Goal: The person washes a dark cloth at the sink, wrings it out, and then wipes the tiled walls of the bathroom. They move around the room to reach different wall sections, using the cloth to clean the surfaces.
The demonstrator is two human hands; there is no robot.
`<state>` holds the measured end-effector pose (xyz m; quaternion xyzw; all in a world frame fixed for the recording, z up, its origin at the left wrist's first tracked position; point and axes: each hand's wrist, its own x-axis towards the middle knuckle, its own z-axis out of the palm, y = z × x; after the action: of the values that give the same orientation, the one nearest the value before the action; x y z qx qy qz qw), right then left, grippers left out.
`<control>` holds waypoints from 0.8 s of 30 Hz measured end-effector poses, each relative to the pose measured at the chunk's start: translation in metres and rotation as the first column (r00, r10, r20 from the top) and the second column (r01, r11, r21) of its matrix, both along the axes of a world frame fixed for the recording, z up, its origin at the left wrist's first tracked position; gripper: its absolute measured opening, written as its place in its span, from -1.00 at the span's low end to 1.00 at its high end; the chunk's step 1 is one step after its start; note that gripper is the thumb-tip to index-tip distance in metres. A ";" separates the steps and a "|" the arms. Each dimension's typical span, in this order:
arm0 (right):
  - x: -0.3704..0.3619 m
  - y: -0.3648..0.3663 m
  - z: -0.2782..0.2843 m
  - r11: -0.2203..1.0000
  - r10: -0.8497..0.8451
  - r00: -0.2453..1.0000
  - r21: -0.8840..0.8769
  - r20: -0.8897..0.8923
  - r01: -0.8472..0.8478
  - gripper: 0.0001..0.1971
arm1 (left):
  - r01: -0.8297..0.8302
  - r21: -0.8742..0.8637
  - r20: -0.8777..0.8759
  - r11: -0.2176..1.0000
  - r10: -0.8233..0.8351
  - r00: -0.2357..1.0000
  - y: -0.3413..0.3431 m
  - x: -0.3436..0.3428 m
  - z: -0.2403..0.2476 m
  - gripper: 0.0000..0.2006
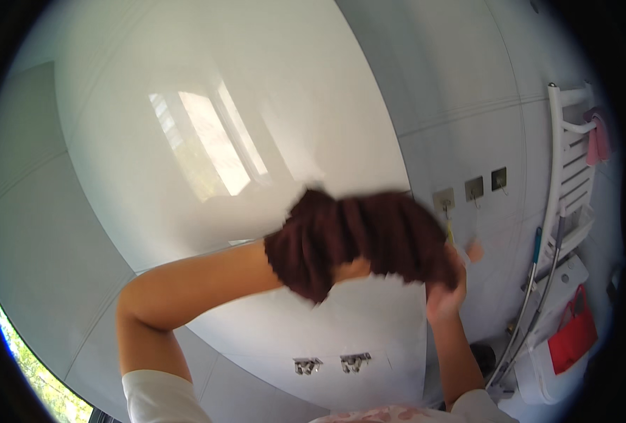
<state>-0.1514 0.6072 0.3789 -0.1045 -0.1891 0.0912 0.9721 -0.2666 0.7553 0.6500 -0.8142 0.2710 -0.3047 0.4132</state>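
Observation:
A dark brown cloth (397, 236) with wavy edges hangs bunched in front of a large glossy white panel (313, 92). My left forearm (207, 278) reaches across from the left, bent at the elbow, and passes beneath the cloth. Only a small patch of skin shows below the folds, so my left hand's fingers are hidden. At the cloth's right end, my right hand (445, 299) is closed on the fabric, its fingers partly covered and slightly blurred.
Metal wall hooks (474, 189) line the grey tiles to the right. Beyond them are a white towel rack (556, 141) with a pink cloth (598, 144), long-handled poles (532, 271) and a red bag (573, 335). Two metal fittings (355, 362) sit low on the wall.

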 end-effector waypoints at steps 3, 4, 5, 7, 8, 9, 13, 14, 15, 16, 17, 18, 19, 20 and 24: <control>0.008 0.002 -0.002 0.997 0.046 0.964 0.049 0.263 -0.060 -0.47 | -0.095 0.054 0.139 0.994 0.087 0.986 -0.006 0.012 0.063 -0.77; 0.008 0.003 -0.001 0.999 0.021 0.957 0.037 0.288 -0.033 -0.46 | -0.004 -0.001 0.186 1.000 0.004 0.983 -0.007 0.015 0.087 -0.76; 0.008 0.003 -0.001 0.999 0.011 0.953 0.036 0.303 -0.023 -0.45 | -0.042 0.023 0.270 0.999 0.034 0.962 -0.008 0.017 0.113 -0.76; 0.007 0.001 0.001 1.000 0.016 0.958 0.007 0.287 -0.018 -0.45 | 0.009 -0.130 0.372 0.991 0.041 0.928 -0.010 0.022 0.168 -0.75; 0.006 0.000 0.003 1.000 0.011 0.961 -0.002 0.278 -0.011 -0.45 | 0.125 -0.129 0.431 0.984 -0.058 0.900 -0.012 0.025 0.197 -0.74; 0.004 0.000 0.004 1.000 -0.001 0.965 -0.014 0.263 0.005 -0.52 | -0.007 -0.173 0.589 0.985 0.109 0.801 -0.011 0.025 0.221 -0.73; 0.001 -0.002 0.007 0.999 0.005 0.972 -0.038 0.234 0.004 -0.54 | 0.183 -0.526 0.524 0.830 0.147 0.839 -0.017 0.022 0.305 -0.52; 0.000 -0.002 0.007 0.999 0.002 0.974 -0.043 0.228 0.008 -0.54 | 0.201 -0.592 0.515 0.780 0.175 0.839 -0.018 0.021 0.316 -0.50; 0.000 -0.001 0.006 0.999 0.002 0.975 -0.045 0.221 0.008 -0.55 | 0.217 -0.554 0.554 0.804 0.162 0.817 -0.019 0.024 0.319 -0.46; 0.000 -0.001 0.007 0.999 -0.008 0.972 -0.034 0.233 0.016 -0.55 | 0.230 -0.510 0.594 0.829 0.147 0.791 -0.022 0.027 0.317 -0.43; 0.000 0.000 0.007 1.000 -0.016 0.968 -0.022 0.249 0.022 -0.56 | 0.036 -0.590 0.555 0.806 0.373 0.744 -0.026 0.026 0.311 -0.38; 0.000 0.000 0.007 0.999 -0.031 0.961 -0.007 0.274 0.034 -0.56 | -0.028 -0.555 0.539 0.832 0.385 0.750 -0.027 0.029 0.294 -0.53; 0.000 0.000 0.007 1.000 -0.028 0.961 0.000 0.276 0.029 -0.56 | -0.019 -0.545 0.505 0.838 0.346 0.791 -0.027 0.028 0.270 -0.40; 0.000 0.000 0.008 1.000 -0.030 0.958 0.005 0.285 0.029 -0.56 | 0.123 -0.364 0.520 0.923 0.092 0.849 -0.030 0.028 0.246 -0.35; -0.002 -0.002 0.010 0.998 -0.062 0.951 -0.004 0.303 0.067 -0.53 | -0.162 -0.335 0.349 0.928 0.282 0.894 -0.034 0.005 0.170 -0.41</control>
<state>-0.1533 0.6049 0.3890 -0.1304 -0.3315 0.0436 0.9334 -0.2617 0.7210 0.8203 -0.8153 0.0384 -0.4485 0.3641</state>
